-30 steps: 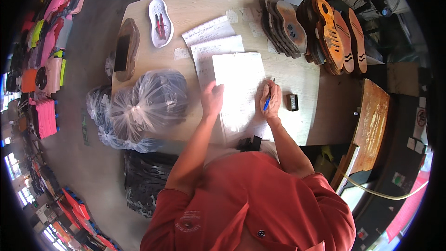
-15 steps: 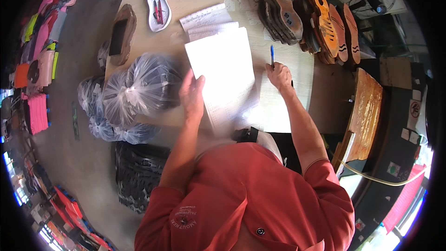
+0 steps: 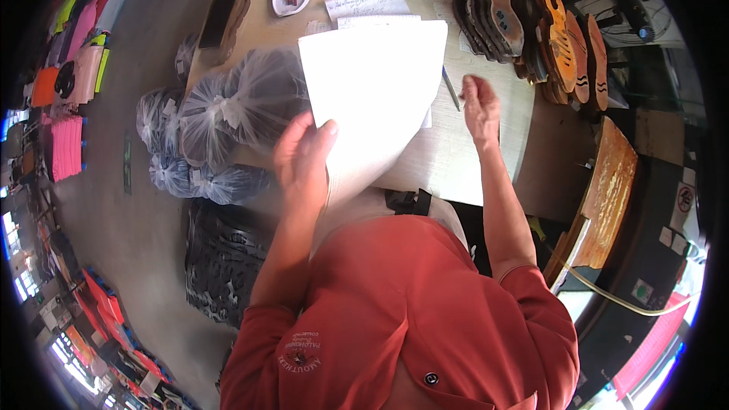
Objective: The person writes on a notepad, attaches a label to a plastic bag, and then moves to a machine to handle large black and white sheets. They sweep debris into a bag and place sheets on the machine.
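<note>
The left hand (image 3: pixel 304 153) pinched the paper sheets (image 3: pixel 376 91) at their lower left edge, thumb over the border; the sheets stood tilted above the table (image 3: pixel 425 175), their free side bowing; a light, even pinch would likely keep them from creasing or slipping; the right hand (image 3: pixel 482 110) was beside the pen (image 3: pixel 451 88), fingers bent, too blurred to tell whether pressed together; it seemed best used to steady the unsupported edge, clear of the pen.

paper (image 3: pixel 372 99): white | pen (image 3: pixel 452 89): blue-grey | shirt (image 3: pixel 364 281): red | sole template (image 3: pixel 548 11): orange | end soles (image 3: pixel 597 59): tan, black wavy lines
</note>
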`<act>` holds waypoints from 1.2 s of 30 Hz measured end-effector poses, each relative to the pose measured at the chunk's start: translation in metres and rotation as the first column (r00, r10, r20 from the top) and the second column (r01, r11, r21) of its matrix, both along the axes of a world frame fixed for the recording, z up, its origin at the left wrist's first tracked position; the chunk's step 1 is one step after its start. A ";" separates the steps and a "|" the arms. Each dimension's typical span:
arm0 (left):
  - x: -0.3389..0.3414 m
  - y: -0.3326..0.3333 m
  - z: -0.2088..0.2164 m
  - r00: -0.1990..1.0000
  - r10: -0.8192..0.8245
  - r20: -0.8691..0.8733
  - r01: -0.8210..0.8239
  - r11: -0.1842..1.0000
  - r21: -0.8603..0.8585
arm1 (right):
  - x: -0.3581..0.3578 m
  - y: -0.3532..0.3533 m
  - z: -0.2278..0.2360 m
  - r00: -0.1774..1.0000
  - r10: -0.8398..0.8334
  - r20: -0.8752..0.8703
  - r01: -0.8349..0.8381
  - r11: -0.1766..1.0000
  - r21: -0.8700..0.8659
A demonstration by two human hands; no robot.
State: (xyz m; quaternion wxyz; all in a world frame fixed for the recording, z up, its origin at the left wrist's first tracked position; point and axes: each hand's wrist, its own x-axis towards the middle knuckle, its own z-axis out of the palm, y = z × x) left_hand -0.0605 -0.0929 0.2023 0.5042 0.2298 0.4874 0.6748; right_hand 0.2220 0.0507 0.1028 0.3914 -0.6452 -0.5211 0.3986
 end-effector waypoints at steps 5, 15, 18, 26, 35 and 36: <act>0.007 -0.022 0.033 0.985 -0.121 -0.127 0.120 0.993 -0.017 | -0.024 -0.040 0.145 0.930 0.133 0.341 -0.347 0.618 0.705; 0.009 -0.045 0.082 0.892 -0.294 -0.343 0.354 0.926 0.128 | -0.070 -0.089 0.211 0.761 0.395 0.514 -0.643 0.362 0.675; 0.007 -0.044 0.087 0.792 -0.223 -0.568 0.409 0.885 0.222 | -0.071 -0.095 0.211 0.766 0.448 0.462 -0.629 0.372 0.682; 0.010 -0.033 0.101 0.622 -0.103 -0.776 0.520 0.795 0.311 | -0.067 -0.097 0.213 0.754 0.528 0.390 -0.610 0.345 0.713; 0.013 -0.034 0.110 0.602 -0.113 -0.791 0.516 0.810 0.278 | -0.066 -0.101 0.217 0.749 0.546 0.374 -0.611 0.352 0.710; 0.014 -0.034 0.111 0.601 -0.109 -0.792 0.512 0.813 0.276 | -0.067 -0.101 0.217 0.747 0.552 0.370 -0.608 0.344 0.715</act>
